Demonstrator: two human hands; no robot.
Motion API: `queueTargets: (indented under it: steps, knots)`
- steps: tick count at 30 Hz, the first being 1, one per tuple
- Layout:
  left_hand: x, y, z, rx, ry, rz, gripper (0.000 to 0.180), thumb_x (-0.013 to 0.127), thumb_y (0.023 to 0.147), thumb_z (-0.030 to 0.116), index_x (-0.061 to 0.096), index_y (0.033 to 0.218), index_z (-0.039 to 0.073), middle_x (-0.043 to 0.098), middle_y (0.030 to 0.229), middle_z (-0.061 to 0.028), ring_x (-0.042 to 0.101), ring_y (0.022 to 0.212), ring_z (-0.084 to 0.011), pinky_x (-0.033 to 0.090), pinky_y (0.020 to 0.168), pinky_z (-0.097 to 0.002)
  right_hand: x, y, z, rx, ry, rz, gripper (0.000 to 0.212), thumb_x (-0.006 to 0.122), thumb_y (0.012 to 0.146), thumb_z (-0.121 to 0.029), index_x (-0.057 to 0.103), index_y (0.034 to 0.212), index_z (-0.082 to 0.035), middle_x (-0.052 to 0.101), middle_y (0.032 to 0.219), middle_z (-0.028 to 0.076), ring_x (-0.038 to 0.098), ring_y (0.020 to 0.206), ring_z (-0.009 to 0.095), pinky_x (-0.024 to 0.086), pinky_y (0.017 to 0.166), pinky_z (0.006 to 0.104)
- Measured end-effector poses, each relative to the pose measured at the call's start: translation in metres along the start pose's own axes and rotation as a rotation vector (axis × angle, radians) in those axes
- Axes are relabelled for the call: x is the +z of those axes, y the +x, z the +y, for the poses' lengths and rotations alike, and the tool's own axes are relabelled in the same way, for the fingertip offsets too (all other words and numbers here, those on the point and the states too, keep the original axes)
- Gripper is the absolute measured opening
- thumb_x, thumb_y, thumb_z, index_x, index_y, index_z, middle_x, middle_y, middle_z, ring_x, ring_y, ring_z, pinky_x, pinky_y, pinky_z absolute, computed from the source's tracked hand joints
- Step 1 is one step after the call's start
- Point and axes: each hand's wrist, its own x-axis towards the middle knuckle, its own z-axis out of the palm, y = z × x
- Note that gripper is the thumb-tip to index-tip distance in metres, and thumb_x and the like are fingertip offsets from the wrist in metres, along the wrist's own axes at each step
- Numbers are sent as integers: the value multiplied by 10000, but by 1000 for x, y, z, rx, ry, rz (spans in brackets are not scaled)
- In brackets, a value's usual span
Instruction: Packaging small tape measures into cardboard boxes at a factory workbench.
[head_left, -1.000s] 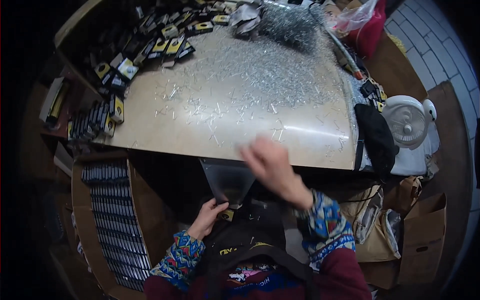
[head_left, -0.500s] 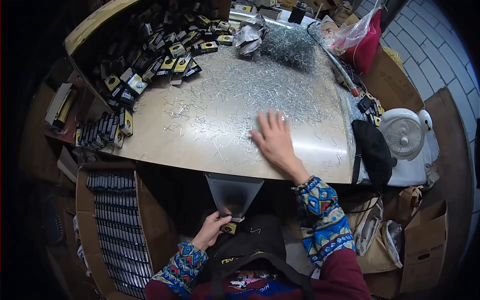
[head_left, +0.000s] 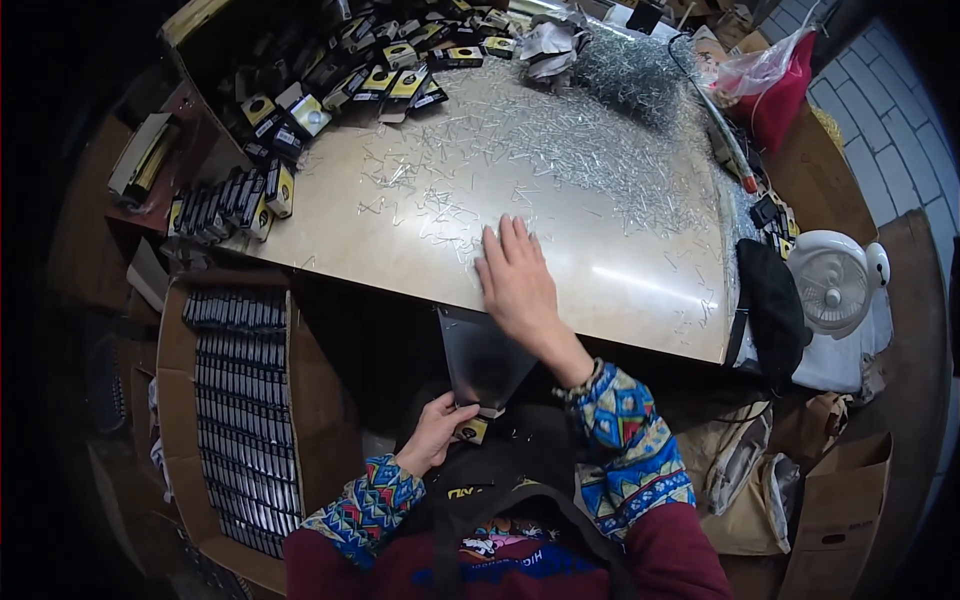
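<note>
My right hand (head_left: 520,287) lies flat near the table's (head_left: 360,260) front edge, fingers stretched out and holding nothing. Small bent metal wire hooks (head_left: 610,165) are strewn over the tabletop, with a few beside its fingertips. Below the edge hangs a grey funnel-shaped chute (head_left: 484,355), narrowing downward. At its lower mouth my left hand (head_left: 432,437) grips a small black-and-yellow cardboard box (head_left: 471,430), thumb on top. The box's inside is hidden. A few loose hooks lie on my dark apron (head_left: 515,455).
Many black-and-yellow boxes (head_left: 405,85) are heaped at the back left; several stand in a row (head_left: 225,205). A carton (head_left: 285,400) of packed boxes sits lower left. A tangled hook pile (head_left: 635,75) lies at the back, and a white fan (head_left: 830,285) stands right.
My right hand has moved left and toward the front edge, above the chute, and hooks near it have shifted. The left hand keeps the box at the chute's mouth. The view has shifted slightly.
</note>
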Motion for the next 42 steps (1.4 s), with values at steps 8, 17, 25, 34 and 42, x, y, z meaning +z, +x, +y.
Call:
queueTargets:
  steps: [8,17,25,34,42]
  knots:
    - [14,-11,14,52,93,50,254,612,886,26,579,1137,24,665,998,-55,645,824,-100,535,668,-215,-56,-62,-52,-32,12,-206,450,538,940,-135,444,1311,100,427,1367,324,394,1298,473,366,1062,489]
    - [10,-10,-16,366,589,58,642,789,741,195,419,1227,1,599,1148,-153,591,1034,-253,467,878,-383,-79,-80,-39,-3,411,-276,302,528,730,122,648,970,-18,636,1015,119,586,966,308,487,824,369]
    - [-4,0,-33,671,995,324,621,749,730,174,442,1238,-8,572,1073,-208,556,1038,-402,439,861,-457,-21,-143,-55,-284,358,-480,427,610,740,-10,578,1163,40,580,1188,186,575,1082,357,489,903,395]
    - [-2,-31,0,875,1054,285,906,791,626,78,335,1408,55,539,1194,-176,569,1059,-365,478,909,-423,-43,-124,-46,14,581,-294,196,668,856,-34,665,1044,22,696,873,165,697,710,263,551,615,303]
    - [34,-17,30,951,798,325,945,818,722,100,183,1419,44,550,1185,-189,594,1054,-275,482,910,-364,-53,-103,-44,-68,510,144,213,704,817,1,679,1023,45,694,910,172,694,756,240,552,667,289]
